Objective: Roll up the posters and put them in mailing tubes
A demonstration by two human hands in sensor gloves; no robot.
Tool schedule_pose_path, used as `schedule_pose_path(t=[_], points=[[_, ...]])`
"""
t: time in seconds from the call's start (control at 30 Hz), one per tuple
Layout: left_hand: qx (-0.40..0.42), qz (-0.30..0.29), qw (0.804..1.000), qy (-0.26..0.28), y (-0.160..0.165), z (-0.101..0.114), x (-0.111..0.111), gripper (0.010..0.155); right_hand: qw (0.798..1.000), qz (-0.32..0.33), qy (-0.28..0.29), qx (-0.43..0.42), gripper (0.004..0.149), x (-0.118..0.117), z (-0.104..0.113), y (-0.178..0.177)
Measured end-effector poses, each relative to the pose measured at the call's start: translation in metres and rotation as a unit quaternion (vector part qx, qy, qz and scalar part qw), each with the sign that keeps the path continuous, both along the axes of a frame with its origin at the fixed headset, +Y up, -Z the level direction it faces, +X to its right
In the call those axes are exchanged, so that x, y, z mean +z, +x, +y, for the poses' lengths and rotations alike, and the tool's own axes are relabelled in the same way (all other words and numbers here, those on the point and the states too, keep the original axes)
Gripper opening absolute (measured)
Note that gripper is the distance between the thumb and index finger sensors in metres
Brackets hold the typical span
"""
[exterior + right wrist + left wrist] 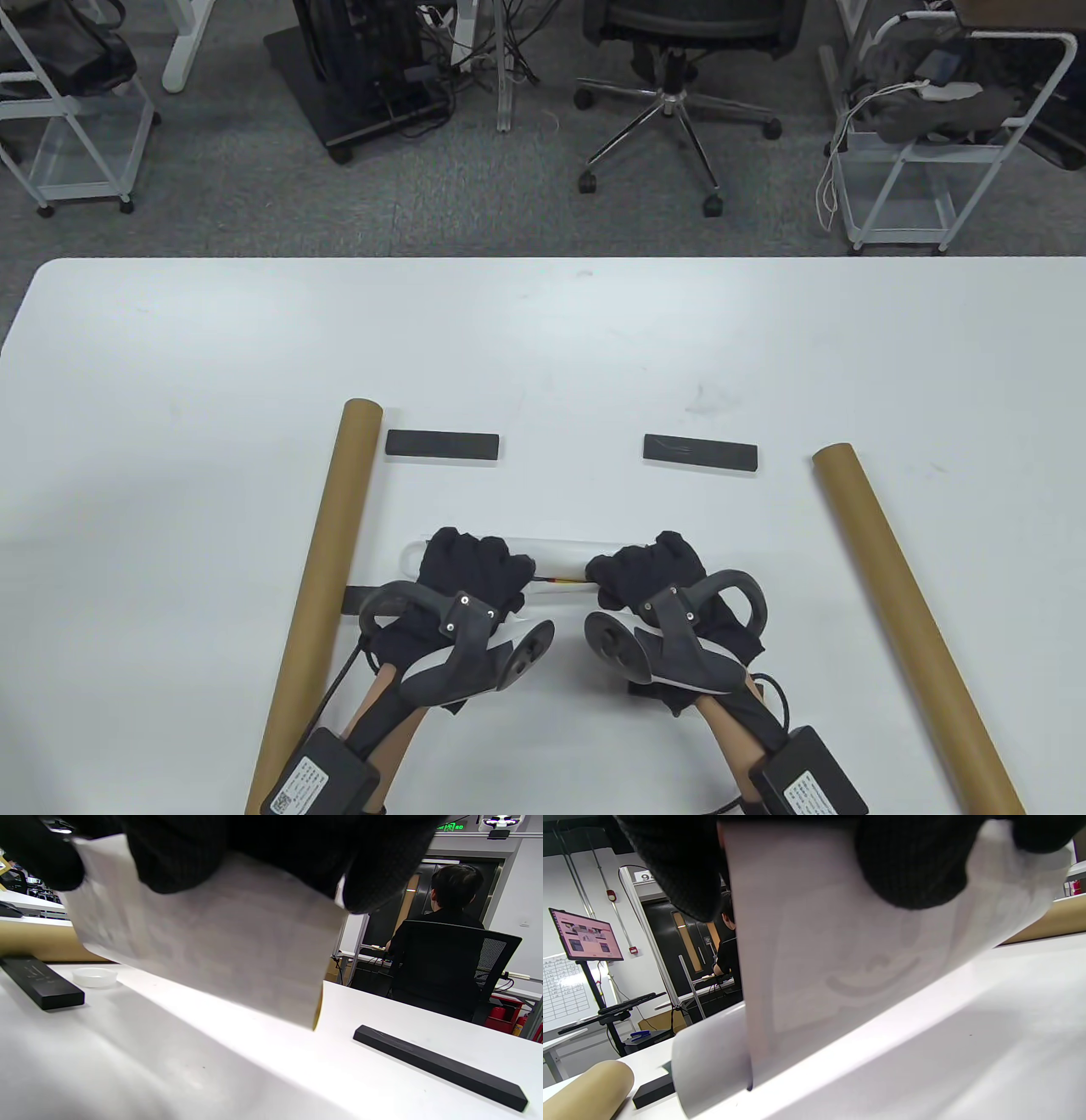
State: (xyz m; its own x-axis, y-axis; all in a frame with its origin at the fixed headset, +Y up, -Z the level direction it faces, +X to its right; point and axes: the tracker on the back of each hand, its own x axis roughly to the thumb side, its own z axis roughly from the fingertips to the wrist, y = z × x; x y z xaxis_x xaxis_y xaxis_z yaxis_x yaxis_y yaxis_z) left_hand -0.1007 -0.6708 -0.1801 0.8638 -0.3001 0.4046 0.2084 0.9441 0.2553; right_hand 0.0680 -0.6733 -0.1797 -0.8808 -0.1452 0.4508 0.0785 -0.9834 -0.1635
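Left hand [471, 569], right hand [649, 573] palms-down; gripping rolled poster [556, 556]

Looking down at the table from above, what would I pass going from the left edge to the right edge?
Left cardboard tube → left black bar → left hand → right hand, both hands on the rolled white poster → right black bar → right cardboard tube.

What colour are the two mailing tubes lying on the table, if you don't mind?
Both mailing tubes are plain kraft brown, clearest in the table view.
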Motion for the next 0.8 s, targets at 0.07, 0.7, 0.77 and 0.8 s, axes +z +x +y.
schedule_pose_path(t=[0.07,0.7,0.77,0.8], points=[[0.008,0.0,1.0,0.001,-0.001,0.001,0.001,0.052,1.0,0.002,0.005,0.003,0.04,0.002,0.002,0.0],[0.031,-0.028,0.998,-0.045,0.007,0.007,0.013,0.044,0.997,-0.016,-0.048,-0.064,0.044,0.006,0.01,0.013],[0.034,-0.03,0.998,-0.039,0.009,0.008,0.015,0.045,0.996,-0.018,-0.057,-0.071,0.045,0.007,0.011,0.016],[0.036,-0.03,0.998,-0.038,0.01,0.009,0.016,0.045,0.996,-0.015,-0.051,-0.071,0.044,0.008,0.01,0.017]])
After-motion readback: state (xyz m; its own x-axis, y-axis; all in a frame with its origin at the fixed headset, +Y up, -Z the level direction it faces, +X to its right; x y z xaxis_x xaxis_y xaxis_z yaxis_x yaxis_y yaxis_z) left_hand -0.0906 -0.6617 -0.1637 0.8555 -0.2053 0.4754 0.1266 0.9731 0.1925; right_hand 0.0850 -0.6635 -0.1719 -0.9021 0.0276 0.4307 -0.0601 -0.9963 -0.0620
